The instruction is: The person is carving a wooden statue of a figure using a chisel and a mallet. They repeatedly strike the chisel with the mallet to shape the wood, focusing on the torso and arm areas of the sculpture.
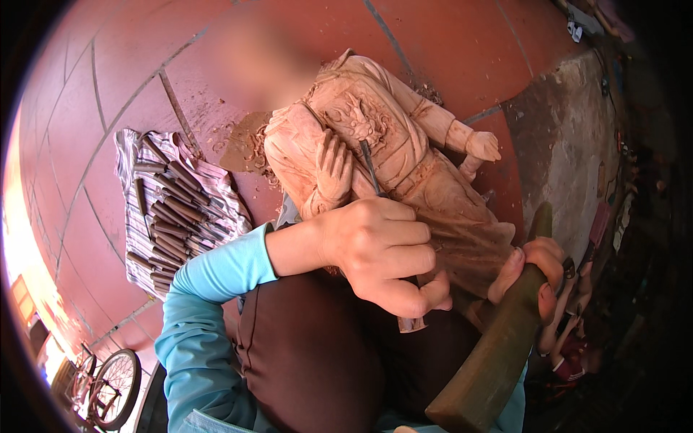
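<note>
A carved wooden statue (426,191) of a robed figure lies on its back in front of me, with a relief on its chest. My left hand (386,249) is closed around a carving chisel (369,162). The chisel's metal tip meets the chest carving, and its handle end shows below my fist. At the right, my right hand (543,267) wraps round the narrower part of a wooden mallet (484,368). The mallet's thick end points down toward me, apart from the chisel. The statue's head area is blurred.
Several dark-handled carving tools (173,209) lie on a striped cloth (130,184) at the left. Wood shavings (260,144) are scattered beside the statue on red floor tiles (115,94). A bicycle (112,386) stands at lower left. Dark clutter lines the right side.
</note>
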The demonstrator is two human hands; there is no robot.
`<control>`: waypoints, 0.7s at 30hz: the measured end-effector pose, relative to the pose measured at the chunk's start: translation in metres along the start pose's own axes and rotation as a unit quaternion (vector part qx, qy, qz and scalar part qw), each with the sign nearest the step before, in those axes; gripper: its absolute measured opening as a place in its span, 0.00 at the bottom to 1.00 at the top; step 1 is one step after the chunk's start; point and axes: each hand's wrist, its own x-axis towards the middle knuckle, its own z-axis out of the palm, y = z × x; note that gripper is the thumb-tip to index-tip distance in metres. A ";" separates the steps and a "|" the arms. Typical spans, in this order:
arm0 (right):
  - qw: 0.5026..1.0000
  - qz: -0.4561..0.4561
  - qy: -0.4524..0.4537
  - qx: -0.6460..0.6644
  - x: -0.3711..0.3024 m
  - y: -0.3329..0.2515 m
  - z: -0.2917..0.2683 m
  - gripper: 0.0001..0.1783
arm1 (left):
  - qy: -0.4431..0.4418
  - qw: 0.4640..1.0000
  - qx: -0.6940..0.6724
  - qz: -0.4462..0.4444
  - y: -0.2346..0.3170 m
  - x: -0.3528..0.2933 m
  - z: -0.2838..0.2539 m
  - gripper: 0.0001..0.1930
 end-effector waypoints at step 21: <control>0.997 -0.042 -0.034 -0.057 0.003 0.013 0.005 0.39 | -0.026 0.999 0.033 -0.014 0.004 0.007 -0.001 0.12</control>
